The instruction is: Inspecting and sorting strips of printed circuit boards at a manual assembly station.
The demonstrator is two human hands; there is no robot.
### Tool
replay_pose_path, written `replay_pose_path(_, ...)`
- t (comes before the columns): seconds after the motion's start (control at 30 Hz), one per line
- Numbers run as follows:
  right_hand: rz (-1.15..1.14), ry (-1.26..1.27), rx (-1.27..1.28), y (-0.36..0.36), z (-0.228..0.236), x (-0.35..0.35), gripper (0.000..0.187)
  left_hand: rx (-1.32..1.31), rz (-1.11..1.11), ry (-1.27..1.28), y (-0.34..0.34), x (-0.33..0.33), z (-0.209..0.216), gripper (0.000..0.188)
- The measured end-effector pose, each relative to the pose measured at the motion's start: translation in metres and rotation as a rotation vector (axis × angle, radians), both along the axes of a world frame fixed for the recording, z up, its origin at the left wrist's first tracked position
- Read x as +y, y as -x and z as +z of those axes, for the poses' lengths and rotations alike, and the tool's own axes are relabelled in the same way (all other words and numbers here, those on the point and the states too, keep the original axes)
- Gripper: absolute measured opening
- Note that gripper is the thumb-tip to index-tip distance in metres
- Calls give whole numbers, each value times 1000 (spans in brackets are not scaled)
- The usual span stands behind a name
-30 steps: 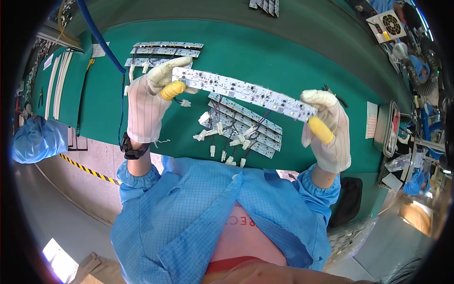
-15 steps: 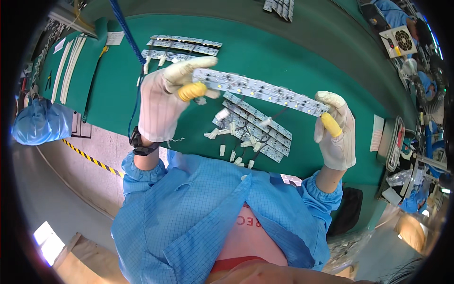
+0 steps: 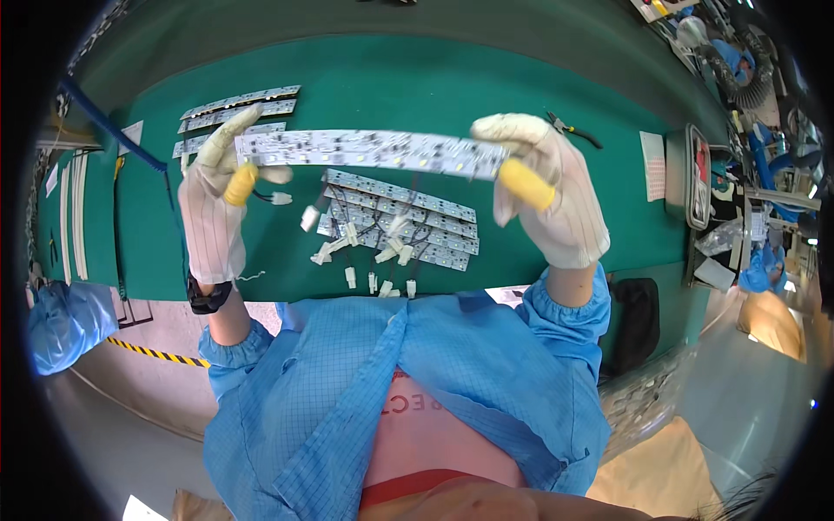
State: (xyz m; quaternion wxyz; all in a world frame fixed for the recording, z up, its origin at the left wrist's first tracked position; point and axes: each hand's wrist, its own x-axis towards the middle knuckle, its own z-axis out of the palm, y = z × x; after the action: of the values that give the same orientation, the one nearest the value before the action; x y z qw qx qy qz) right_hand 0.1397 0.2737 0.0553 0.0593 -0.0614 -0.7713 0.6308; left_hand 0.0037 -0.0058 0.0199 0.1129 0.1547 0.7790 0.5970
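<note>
A long white LED circuit board strip is held up almost level above the bench, one end in each hand. My left hand, in a white glove with a yellow cover on the thumb, is closed on its left end. At the other end my right hand, gloved the same way, pinches the board between thumb and fingers. Below it lie several similar LED boards side by side, with dark wires and white connectors strewn along their near side. More LED boards rest behind my left hand.
On the green bench mat, pliers lie beyond my right hand. A paper sheet and a metal tray are at the right. A blue coiled hose and white strips are on the left.
The board strip has turned from sloping down to the right to nearly level, still in both hands. The whole view has shifted, bringing the pliers into sight.
</note>
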Motion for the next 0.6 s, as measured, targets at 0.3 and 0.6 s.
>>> replay_pose_path(0.3,-110,152,-25,5,-43,15,41,-19,-342,-388,-7,3,-7,49)
replay_pose_path(0.6,53,-98,36,-10,-22,8,45,333,46,234,1,8,-22,16)
